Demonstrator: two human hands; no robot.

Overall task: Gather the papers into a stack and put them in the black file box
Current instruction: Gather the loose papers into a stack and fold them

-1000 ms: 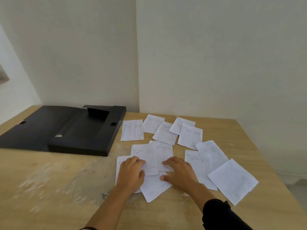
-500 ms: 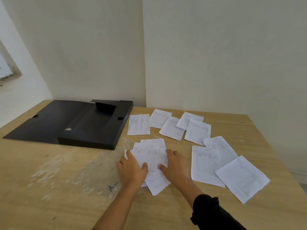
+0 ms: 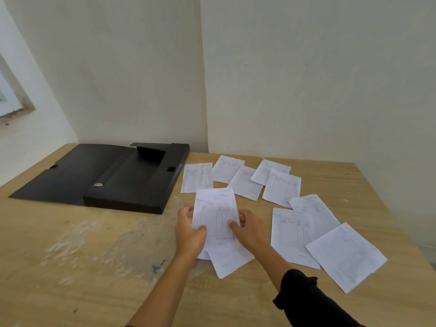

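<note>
Squaring a small bundle of papers point(image 3: 215, 215), we held it between both hands, the left hand point(image 3: 190, 234) clamped on its left edge and the right hand point(image 3: 250, 230) on its right, low over the wooden table point(image 3: 70, 267). One sheet point(image 3: 230, 260) jutted askew beneath. The gathering step seemed barely begun: five sheets point(image 3: 282, 187) lay fanned near the wall and three more point(image 3: 292, 234) overlapped at right. The black file box point(image 3: 132, 182) sat open just left of them, holding no paper. Next, we judged, a hand would need freeing to collect the nearest loose sheets.
</note>
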